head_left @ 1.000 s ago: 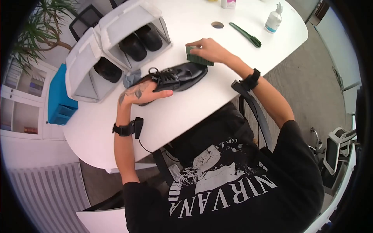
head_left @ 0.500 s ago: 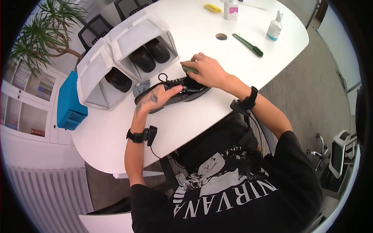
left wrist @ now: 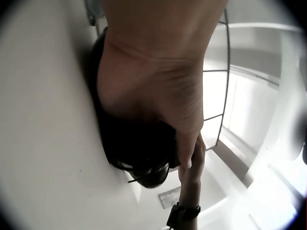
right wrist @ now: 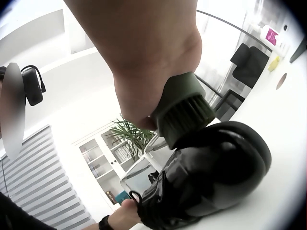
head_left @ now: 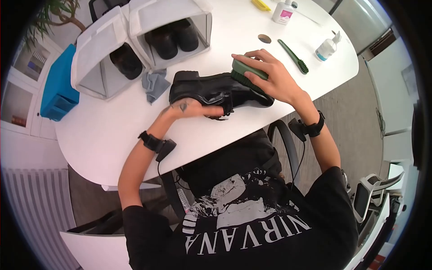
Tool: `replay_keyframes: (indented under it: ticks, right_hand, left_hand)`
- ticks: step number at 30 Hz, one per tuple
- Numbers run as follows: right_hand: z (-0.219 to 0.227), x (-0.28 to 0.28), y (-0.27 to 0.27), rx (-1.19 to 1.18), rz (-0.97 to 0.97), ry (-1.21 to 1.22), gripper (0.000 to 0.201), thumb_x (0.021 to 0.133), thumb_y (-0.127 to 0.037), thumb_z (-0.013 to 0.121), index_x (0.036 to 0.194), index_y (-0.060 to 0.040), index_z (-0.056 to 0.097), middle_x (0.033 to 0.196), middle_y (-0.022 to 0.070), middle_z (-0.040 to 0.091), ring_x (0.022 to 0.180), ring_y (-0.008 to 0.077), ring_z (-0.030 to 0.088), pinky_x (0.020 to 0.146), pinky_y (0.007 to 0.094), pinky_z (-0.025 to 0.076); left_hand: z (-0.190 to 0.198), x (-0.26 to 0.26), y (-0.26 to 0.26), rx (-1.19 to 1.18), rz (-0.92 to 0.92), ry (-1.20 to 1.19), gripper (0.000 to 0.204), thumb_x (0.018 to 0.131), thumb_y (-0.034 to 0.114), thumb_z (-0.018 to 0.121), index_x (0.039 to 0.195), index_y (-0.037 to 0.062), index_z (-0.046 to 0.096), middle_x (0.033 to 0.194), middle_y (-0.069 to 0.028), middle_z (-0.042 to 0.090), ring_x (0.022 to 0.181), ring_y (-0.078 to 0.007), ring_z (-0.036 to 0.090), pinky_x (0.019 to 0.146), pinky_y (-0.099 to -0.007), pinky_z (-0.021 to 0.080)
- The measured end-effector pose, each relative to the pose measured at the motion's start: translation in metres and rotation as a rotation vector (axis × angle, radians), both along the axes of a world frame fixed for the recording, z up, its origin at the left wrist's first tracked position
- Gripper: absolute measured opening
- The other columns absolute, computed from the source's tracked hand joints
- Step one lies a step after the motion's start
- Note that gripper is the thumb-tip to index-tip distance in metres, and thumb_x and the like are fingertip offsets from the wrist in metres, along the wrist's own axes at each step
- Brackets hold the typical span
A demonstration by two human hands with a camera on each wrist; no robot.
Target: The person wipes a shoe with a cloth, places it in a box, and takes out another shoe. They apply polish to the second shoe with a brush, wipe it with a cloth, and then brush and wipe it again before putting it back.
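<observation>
A black lace-up shoe is tilted onto its side on the white table, laces toward the person. The left hand grips it at the opening, thumb along the near side; its other fingers are hidden by the shoe, also in the left wrist view, where the hand covers much of it. The right hand holds a green brush, bristles down against the shoe's side toward the toe. In the right wrist view the brush meets the glossy shoe just behind the toe.
Two white shoe boxes with black shoes stand at the back left, a grey-blue cloth in front. A teal organizer is at the far left. Farther right lie a long green brush, a pump bottle, a white bottle and something yellow.
The shoe has turned from upright onto its side and shifted right with the left hand. The right hand has moved right with the brush, from over the shoe's front to its upturned side.
</observation>
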State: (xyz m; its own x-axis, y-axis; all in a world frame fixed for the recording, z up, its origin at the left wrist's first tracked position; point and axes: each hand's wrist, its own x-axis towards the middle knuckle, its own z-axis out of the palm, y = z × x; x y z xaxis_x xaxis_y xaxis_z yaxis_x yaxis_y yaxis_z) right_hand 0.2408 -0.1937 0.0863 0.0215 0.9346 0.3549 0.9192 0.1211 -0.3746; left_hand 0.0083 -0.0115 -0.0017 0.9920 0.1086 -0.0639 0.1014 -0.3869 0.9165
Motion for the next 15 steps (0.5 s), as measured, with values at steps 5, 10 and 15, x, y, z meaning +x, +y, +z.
replay_keyframes:
  ticks: [5,10,15]
  right_hand:
    - [0.0,-0.023,0.025,0.151,0.145,-0.322,0.053,0.096,-0.019,0.071,0.149,-0.0214,0.067,0.127,0.0141,0.067,0.109,0.0321,0.064,0.094,0.0434,0.056]
    - [-0.015,-0.055,0.092,0.136,0.364,-0.322,0.051,0.095,-0.021,0.072,0.146,-0.0199,0.069,0.12,0.0129,0.067,0.107,0.0307,0.063,0.094,0.0423,0.056]
    - [-0.019,-0.081,0.124,0.104,0.431,-0.29,0.05,0.096,-0.022,0.072,0.146,-0.0191,0.069,0.119,0.0135,0.067,0.106,0.0311,0.063,0.094,0.0426,0.057]
  left_hand:
    - [-0.014,0.003,0.001,-0.178,0.128,-0.117,0.052,0.092,0.025,0.088,0.134,-0.0016,0.071,0.131,-0.0079,0.073,0.115,-0.0137,0.067,0.1,-0.0312,0.055]
    - [-0.026,0.006,0.01,0.024,0.173,-0.09,0.065,0.086,0.035,0.093,0.134,-0.0014,0.07,0.128,-0.0093,0.073,0.118,-0.0163,0.066,0.099,-0.0326,0.055]
    - [-0.039,0.008,0.013,-0.04,0.217,0.144,0.076,0.086,0.045,0.092,0.141,-0.0007,0.066,0.139,-0.0121,0.069,0.134,-0.0196,0.059,0.11,-0.0349,0.048]
